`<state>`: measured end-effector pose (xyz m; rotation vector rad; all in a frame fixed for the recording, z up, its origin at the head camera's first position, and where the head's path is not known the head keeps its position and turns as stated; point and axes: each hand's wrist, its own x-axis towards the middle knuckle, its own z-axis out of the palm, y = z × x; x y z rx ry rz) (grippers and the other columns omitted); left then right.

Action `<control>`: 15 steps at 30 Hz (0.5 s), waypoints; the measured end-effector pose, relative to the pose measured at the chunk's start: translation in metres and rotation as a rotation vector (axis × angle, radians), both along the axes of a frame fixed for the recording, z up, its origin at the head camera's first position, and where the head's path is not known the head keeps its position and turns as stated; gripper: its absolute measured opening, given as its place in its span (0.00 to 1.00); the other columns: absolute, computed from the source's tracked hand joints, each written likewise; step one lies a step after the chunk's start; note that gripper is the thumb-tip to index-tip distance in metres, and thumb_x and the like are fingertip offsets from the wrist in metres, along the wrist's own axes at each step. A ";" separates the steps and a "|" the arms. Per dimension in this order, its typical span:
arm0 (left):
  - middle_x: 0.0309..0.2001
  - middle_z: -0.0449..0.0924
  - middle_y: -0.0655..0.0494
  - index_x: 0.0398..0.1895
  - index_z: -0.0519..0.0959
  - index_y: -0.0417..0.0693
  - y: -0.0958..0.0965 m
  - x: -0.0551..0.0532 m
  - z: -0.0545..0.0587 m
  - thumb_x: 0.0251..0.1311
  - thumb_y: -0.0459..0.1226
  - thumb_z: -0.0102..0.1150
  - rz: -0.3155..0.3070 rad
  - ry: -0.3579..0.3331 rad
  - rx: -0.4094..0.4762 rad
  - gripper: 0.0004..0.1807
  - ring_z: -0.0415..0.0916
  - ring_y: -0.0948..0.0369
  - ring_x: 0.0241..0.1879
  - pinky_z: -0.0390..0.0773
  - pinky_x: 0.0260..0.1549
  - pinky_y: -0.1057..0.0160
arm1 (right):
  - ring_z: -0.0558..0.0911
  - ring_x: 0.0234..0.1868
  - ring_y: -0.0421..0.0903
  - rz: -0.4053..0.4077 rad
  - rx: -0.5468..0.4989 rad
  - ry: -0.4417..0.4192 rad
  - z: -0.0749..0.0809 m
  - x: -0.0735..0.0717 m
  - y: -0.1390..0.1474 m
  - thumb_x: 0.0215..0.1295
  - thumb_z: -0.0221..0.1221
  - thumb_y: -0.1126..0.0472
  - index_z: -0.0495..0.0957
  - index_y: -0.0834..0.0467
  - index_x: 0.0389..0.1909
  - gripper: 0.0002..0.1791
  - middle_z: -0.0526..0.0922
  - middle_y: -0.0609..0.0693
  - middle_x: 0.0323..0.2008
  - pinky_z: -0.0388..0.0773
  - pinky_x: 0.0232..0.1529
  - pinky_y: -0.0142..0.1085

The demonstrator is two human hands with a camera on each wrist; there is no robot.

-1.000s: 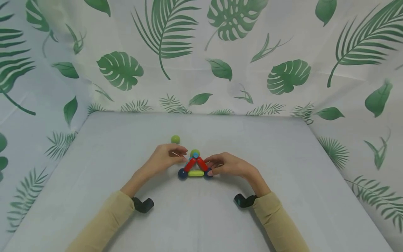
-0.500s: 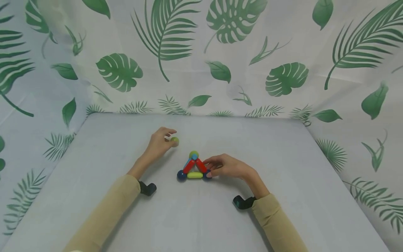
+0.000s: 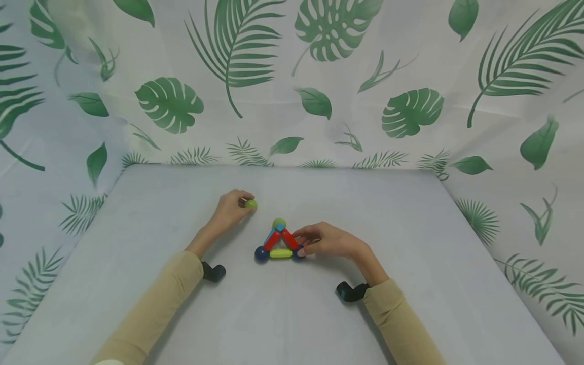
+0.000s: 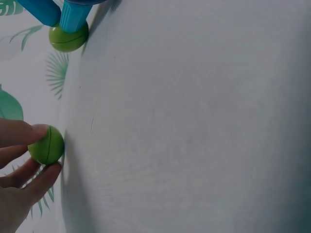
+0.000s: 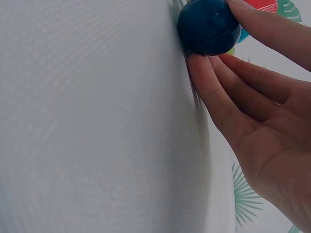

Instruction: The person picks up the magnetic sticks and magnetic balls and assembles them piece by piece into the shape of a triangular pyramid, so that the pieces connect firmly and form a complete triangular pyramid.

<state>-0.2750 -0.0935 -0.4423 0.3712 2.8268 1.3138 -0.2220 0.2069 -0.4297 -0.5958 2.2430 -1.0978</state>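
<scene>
My left hand (image 3: pixel 228 210) pinches a loose green ball (image 3: pixel 251 204) between thumb and fingers, beyond and left of a small structure of balls and rods. In the left wrist view the green ball (image 4: pixel 48 146) is plain between the fingertips. The structure has two red rods (image 3: pixel 272 240), a yellow-green rod (image 3: pixel 280 253), a dark blue ball (image 3: pixel 261 254) at its left corner and a green ball (image 3: pixel 279 223) at its far end. My right hand (image 3: pixel 330 240) holds the right corner's dark blue ball (image 5: pixel 209 26) between thumb and fingers. Blue rods (image 4: pixel 75 17) are partly hidden.
A white cloth-covered table (image 3: pixel 292 314) lies under everything. Leaf-printed white sheets (image 3: pixel 274 91) rise along its back and sides. Each wrist wears a black camera mount, the left mount (image 3: pixel 213 272) and the right mount (image 3: pixel 351 292).
My left hand has left the structure's side, reached away to the loose green ball and closed its fingers on it. The right hand keeps its hold on the dark blue ball.
</scene>
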 end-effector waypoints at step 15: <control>0.54 0.82 0.44 0.56 0.81 0.36 0.020 0.059 0.032 0.62 0.28 0.68 -0.201 0.019 0.342 0.19 0.83 0.49 0.54 0.83 0.57 0.56 | 0.83 0.54 0.47 0.012 -0.010 -0.002 0.002 -0.001 -0.001 0.67 0.68 0.55 0.77 0.61 0.66 0.29 0.85 0.54 0.55 0.80 0.59 0.44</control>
